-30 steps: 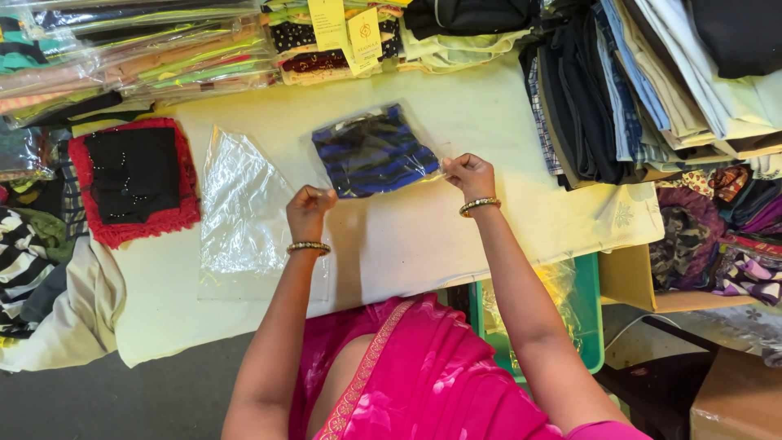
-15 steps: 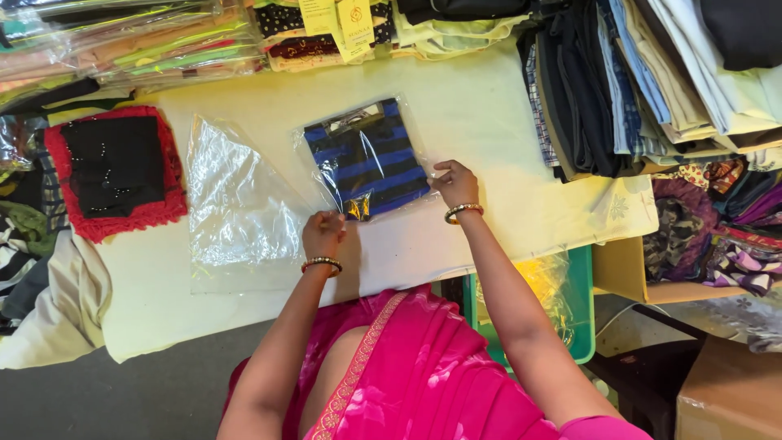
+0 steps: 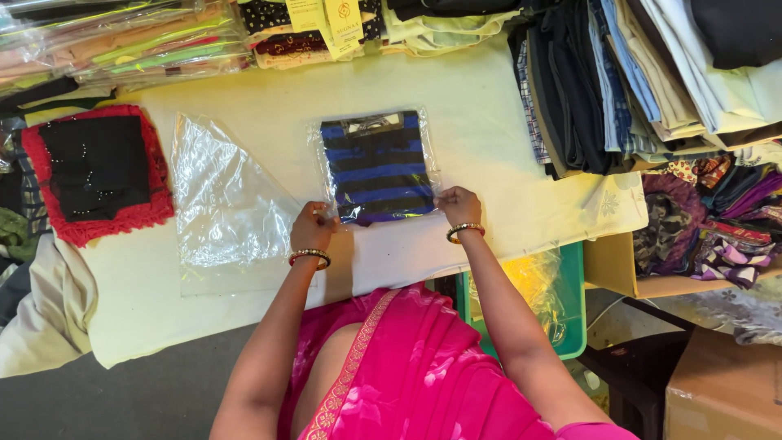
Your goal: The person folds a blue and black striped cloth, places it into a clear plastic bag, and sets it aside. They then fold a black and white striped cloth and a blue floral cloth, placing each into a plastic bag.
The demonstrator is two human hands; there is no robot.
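Note:
A folded blue-and-black striped garment in a clear plastic bag (image 3: 376,165) lies flat on the cream-covered table (image 3: 489,122). My left hand (image 3: 312,227) pinches the bag's near left corner. My right hand (image 3: 457,204) pinches its near right corner. Both wrists wear bangles. An empty clear plastic bag (image 3: 224,208) lies just left of my left hand.
A black garment with red lace edging (image 3: 96,173) lies at the table's left. Bagged clothes (image 3: 122,41) line the far edge, and stacks of folded fabric (image 3: 643,73) fill the right. A green crate (image 3: 562,301) and cardboard boxes (image 3: 721,391) stand below right.
The bagged striped garment has been turned from a slant to lie square on the table. Both hands have shifted to its near corners.

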